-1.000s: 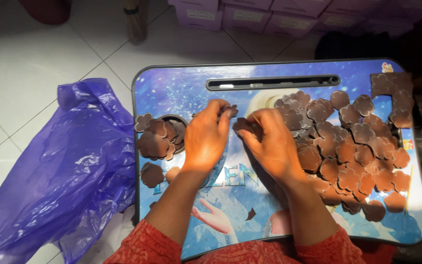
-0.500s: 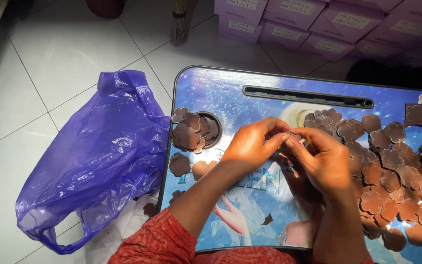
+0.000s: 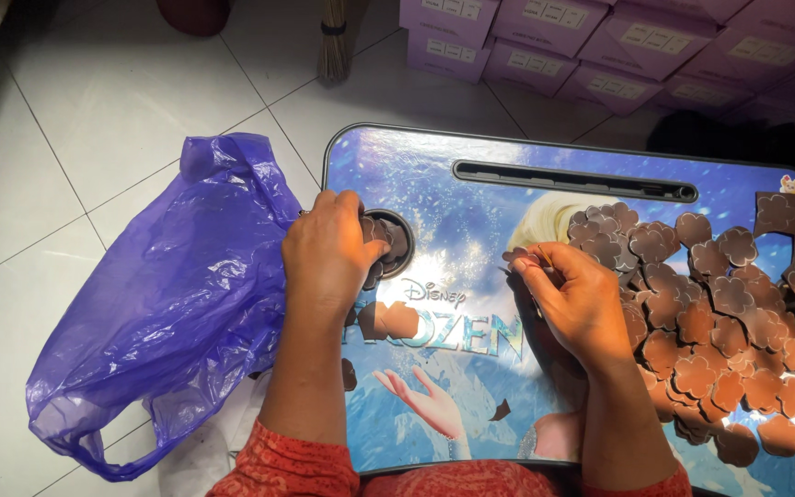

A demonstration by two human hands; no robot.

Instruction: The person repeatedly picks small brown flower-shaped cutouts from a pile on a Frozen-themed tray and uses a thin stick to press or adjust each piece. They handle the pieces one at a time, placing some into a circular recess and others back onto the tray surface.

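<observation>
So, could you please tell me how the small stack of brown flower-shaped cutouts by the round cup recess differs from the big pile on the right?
The small stack of brown flower-shaped cutouts is compact and partly covered by the left hand; the big pile is spread loosely beside the right hand. Both lie on the blue lap tray.

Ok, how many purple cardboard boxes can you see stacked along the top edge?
7 at least partly visible: four in a front run, boxes, and three behind. More may be cut off by the frame.
</observation>
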